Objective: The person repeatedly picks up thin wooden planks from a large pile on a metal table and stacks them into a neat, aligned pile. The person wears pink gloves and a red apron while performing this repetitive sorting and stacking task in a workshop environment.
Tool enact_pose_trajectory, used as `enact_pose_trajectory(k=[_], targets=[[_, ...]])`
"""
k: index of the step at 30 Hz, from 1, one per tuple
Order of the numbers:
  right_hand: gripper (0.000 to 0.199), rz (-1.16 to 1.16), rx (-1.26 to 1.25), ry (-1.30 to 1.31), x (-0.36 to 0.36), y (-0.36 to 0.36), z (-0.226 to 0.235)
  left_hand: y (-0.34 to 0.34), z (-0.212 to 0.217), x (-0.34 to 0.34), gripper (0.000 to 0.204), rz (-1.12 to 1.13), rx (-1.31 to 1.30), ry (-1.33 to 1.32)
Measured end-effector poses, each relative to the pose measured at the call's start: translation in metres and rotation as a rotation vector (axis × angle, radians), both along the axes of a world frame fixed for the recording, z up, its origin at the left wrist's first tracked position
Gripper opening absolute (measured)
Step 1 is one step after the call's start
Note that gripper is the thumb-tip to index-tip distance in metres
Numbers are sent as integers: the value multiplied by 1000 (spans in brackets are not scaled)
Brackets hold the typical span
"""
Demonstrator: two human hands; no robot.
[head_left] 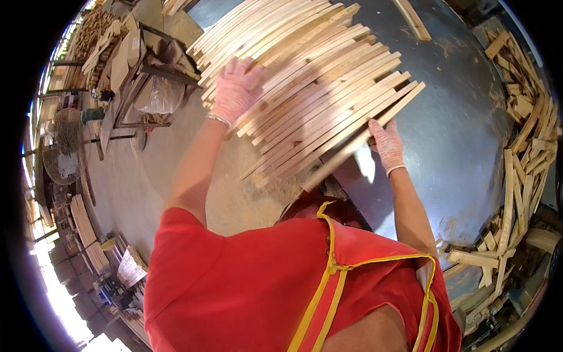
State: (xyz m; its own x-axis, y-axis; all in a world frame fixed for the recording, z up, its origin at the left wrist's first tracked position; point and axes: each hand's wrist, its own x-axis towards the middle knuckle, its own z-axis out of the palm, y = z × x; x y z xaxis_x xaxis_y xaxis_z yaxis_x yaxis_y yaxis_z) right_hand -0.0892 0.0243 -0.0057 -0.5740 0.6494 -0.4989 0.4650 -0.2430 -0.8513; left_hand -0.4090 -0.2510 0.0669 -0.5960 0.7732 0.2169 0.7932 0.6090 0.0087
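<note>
A row of long, pale wooden strips point(328, 97) lies side by side across the dark metal table point(451, 129), with their left ends reaching past its edge. My left hand point(237, 88), in a thin whitish glove, rests flat over the left ends of the strips, fingers spread. At the near side of the row, my right hand point(387, 145), gloved the same way, grips one wooden strip point(340, 157) with the thumb on top. That strip lies at a slight angle to its neighbours, and its near end is blurred. The fingers under it are mostly hidden.
Offcut wood pieces point(528, 152) are heaped along the right edge of the table. Another strip point(412, 20) lies at the far side. On the left stand a wheeled cart point(143, 76) with wood and a bag, a fan point(61, 146), and stacked boards point(88, 232) on the floor.
</note>
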Motion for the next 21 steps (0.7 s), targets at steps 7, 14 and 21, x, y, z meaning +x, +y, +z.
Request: enact_pose_trajectory(k=[7,14,21], targets=[[93,37,-38,69,60,5,-21,-40,4,-45,84,323,-362,-175],[75,-228,123,-77,195,75,-5,-87,-54,67,41,317,249,-202],[73,-365,377,-204,305,194,-16,-120,-75,109,66,1021,722,-1621]])
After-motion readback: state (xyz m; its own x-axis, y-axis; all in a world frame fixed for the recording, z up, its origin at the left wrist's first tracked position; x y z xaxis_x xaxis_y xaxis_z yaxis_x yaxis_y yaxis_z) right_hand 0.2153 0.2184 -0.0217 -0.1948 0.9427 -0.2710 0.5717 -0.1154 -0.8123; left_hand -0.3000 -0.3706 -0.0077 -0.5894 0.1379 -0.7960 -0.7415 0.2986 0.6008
